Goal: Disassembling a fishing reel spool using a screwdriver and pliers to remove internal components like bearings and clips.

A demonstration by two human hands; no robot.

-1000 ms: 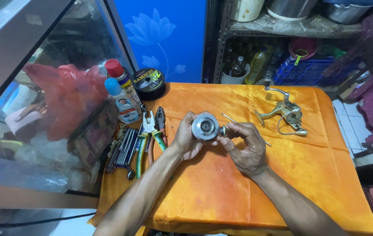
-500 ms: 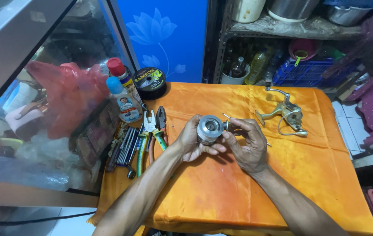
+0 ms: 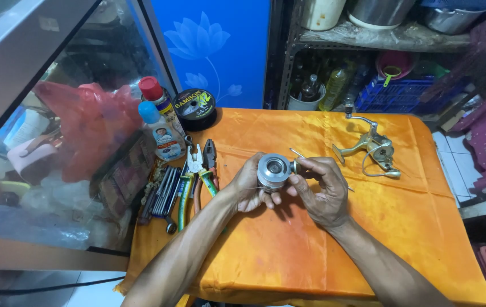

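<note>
Spool (image 3: 273, 170) sits between your hands, above the middle of the orange worktop (image 3: 322, 250). Looks like smooth metal: stiff, probably slick, so grip the rim. Your left hand (image 3: 248, 185) cups it from behind, fingers closed on it. Your right hand (image 3: 321, 190) pinches a small part at its side, wrists nearly meeting.

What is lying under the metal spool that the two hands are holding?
Under the metal spool only the orange cloth shows, shadowed. The left hand and right hand hold it above the table; the cloth directly beneath the hands is covered.
</note>
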